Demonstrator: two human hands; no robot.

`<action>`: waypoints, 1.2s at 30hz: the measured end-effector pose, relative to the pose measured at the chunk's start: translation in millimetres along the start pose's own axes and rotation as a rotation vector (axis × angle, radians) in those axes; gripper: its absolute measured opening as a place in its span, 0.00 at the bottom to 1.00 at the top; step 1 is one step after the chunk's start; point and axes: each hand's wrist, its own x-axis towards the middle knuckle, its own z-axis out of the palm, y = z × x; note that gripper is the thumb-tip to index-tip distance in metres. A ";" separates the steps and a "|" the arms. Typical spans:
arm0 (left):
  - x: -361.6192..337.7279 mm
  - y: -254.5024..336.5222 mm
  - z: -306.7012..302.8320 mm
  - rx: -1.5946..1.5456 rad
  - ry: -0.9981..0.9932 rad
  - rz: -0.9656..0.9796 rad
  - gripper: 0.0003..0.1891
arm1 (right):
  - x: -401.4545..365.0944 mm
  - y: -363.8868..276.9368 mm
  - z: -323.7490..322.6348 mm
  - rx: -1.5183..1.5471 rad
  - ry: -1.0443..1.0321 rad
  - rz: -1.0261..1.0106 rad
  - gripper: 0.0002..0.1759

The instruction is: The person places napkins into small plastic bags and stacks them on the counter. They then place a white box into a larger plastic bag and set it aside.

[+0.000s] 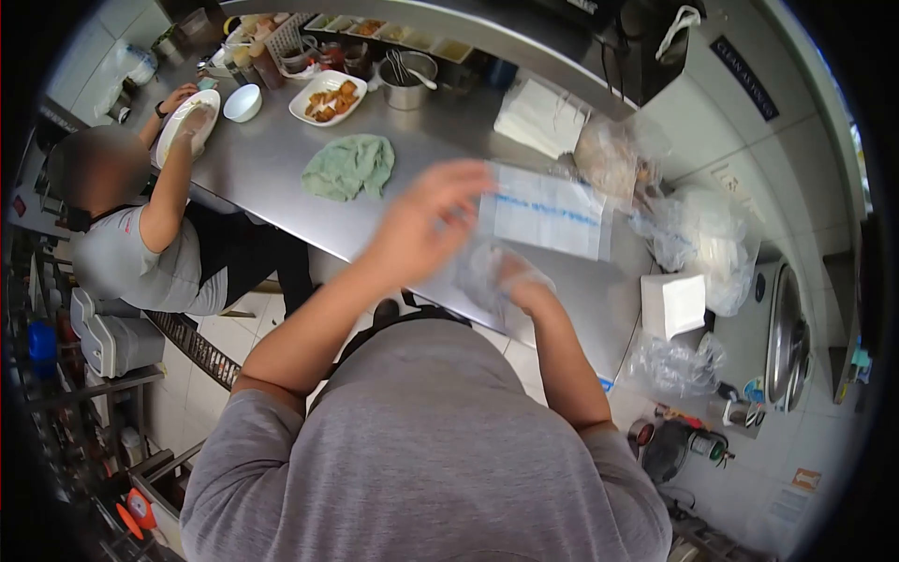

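My left hand [433,220] is raised over the steel counter [257,178], blurred by motion, with its fingers apart and nothing seen in it. Close beside it on the right, my right hand [513,273] is covered by thin clear plastic [482,276]. Its fingers are smeared and hard to make out. Just beyond both hands lies a flat clear-and-white packet [548,220] with blue print. A crumpled green cloth [348,167] rests on the counter to the left of my left hand.
At the left, a co-worker [164,229] holds a white oval plate [174,140]. A dish of fried food [328,98], a white bowl [243,103] and a pot with a whisk [406,89] stand farther back. White napkins [672,305] and plastic bags [716,244] sit at the right.
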 end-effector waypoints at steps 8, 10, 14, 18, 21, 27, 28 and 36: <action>-71.8 -152.4 17.2 0.121 0.132 -0.622 0.21 | 28.2 82.8 35.5 1.056 0.067 0.042 0.31; -88.1 -155.3 35.5 0.290 0.112 -0.424 0.22 | 23.5 79.9 40.4 0.826 0.217 0.064 0.31; -91.0 -152.2 65.8 0.143 0.011 -0.525 0.25 | -1.5 79.4 30.5 0.995 0.070 -0.160 0.31; -80.9 -154.6 74.4 -0.534 -0.033 -0.872 0.26 | -3.4 99.2 27.8 0.911 -0.034 -0.261 0.38; -75.6 -149.5 74.5 -0.598 -0.087 -0.897 0.28 | 10.1 119.5 31.7 0.747 0.068 -0.086 0.39; -70.8 -172.9 81.2 -0.539 -0.134 -0.971 0.16 | 22.6 106.1 38.5 0.970 0.207 0.063 0.30; -71.6 -174.2 82.6 -0.538 -0.087 -0.963 0.15 | 22.4 108.8 40.5 1.060 0.264 0.071 0.25; -79.1 -182.5 45.2 0.388 0.203 -0.772 0.15 | 13.1 129.1 -15.2 0.550 0.890 0.077 0.13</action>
